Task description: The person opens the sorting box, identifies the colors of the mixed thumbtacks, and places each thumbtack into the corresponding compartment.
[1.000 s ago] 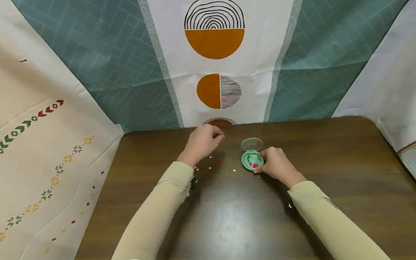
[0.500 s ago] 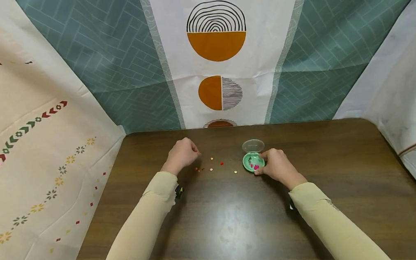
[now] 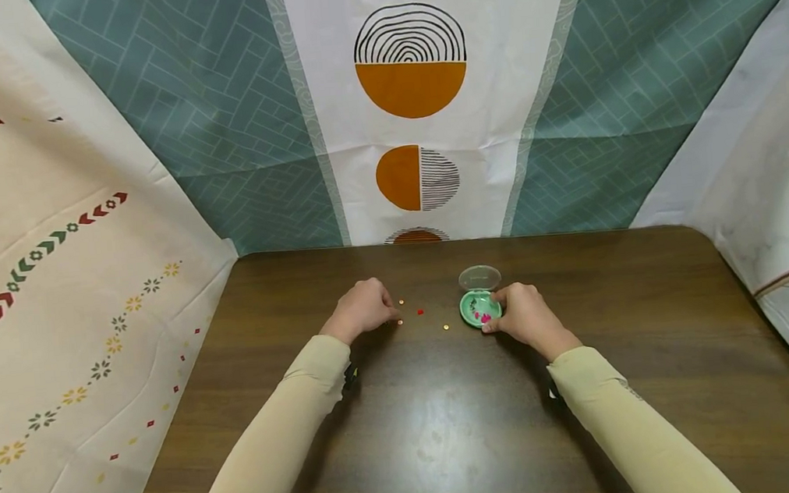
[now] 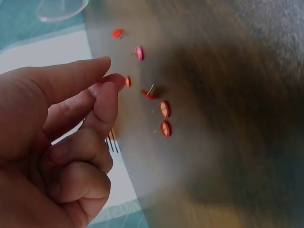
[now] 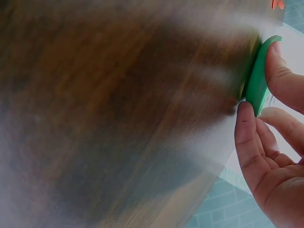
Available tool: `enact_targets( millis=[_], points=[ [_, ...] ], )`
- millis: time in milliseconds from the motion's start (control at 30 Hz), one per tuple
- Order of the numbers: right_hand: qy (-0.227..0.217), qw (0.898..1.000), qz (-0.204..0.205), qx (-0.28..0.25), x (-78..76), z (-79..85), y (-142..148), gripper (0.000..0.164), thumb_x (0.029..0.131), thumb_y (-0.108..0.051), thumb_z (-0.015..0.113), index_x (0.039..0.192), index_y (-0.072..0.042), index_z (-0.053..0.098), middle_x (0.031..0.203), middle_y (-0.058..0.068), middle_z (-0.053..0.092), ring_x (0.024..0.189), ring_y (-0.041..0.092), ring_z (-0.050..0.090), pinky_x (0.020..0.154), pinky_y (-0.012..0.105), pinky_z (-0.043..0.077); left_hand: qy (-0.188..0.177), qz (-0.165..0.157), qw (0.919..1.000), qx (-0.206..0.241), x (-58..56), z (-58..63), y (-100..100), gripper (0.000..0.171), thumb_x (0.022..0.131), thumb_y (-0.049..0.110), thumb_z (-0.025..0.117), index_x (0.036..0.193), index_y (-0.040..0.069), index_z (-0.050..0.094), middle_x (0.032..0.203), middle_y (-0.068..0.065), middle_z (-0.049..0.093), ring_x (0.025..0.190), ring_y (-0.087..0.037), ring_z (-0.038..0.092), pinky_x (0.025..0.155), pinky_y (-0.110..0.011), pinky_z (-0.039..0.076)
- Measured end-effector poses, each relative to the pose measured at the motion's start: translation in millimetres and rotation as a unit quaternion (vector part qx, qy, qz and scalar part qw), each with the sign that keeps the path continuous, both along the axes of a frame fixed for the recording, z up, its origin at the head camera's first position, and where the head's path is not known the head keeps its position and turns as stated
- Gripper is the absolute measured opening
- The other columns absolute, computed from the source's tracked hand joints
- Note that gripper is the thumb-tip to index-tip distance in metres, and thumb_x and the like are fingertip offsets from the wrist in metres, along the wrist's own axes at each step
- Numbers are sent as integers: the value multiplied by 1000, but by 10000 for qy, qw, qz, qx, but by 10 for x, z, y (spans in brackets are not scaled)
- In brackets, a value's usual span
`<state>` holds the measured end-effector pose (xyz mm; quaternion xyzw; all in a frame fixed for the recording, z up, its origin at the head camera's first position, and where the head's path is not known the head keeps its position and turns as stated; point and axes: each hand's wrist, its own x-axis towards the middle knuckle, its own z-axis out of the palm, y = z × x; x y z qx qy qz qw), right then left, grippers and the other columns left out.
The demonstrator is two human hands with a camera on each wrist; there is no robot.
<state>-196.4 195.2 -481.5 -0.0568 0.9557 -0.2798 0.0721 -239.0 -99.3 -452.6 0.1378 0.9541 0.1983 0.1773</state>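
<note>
In the head view my left hand [image 3: 363, 309] is low over the table's left middle, its fingertips beside a thumbtack [image 3: 400, 323]. The left wrist view shows its thumb and forefinger bent towards each other with a gap, nothing visible between them; an orange thumbtack [image 4: 127, 81] appears right by a fingertip. Several red thumbtacks [image 4: 164, 109] and a pink one [image 4: 139, 53] lie nearby. My right hand [image 3: 523, 312] grips the rim of a small round green case [image 3: 471, 320], thumb on one side, fingers on the other. Pink and dark thumbtacks lie inside the case.
The case's clear lid [image 3: 479, 277] stands raised behind it. Between the hands lie a red thumbtack [image 3: 421, 312] and a gold-coloured one [image 3: 446, 327]. A patterned cloth [image 3: 412, 88] hangs along the back edge of the brown table [image 3: 624, 297].
My left hand swung left, away from the case, then came down and back right to the scattered thumbtacks. My right hand has stayed on the green case.
</note>
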Motion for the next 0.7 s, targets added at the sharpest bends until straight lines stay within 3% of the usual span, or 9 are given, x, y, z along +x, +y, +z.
enact_targets(
  millis=[200, 400, 700],
  points=[
    [46, 10000, 14, -12, 3, 19, 1, 62, 65, -28, 85, 116, 1, 65, 112, 16, 67, 96, 25, 62, 84, 43, 50, 108, 11, 9997, -228, 43, -15, 89, 27, 77, 32, 73, 57, 14, 68, 49, 7, 54, 48, -8, 44, 44, -27, 38],
    [78, 10000, 56, -10, 9, 10, 2, 62, 65, -28, 85, 115, 2, 65, 112, 16, 67, 96, 25, 62, 84, 43, 49, 262, -39, 9989, -380, 68, -22, 135, 39, 77, 17, 62, 43, 19, 43, 44, 10, 29, 44, -8, 32, 41, -26, 25],
    [208, 9997, 96, -60, 12, 3, 5, 60, 64, -26, 86, 112, 2, 66, 106, 15, 69, 88, 21, 61, 79, 40, 50, 169, -58, 9992, -364, 62, -75, 139, 36, 74, 13, 56, 46, 20, 36, 46, 9, 24, 44, -9, 28, 41, -27, 21]
  ],
)
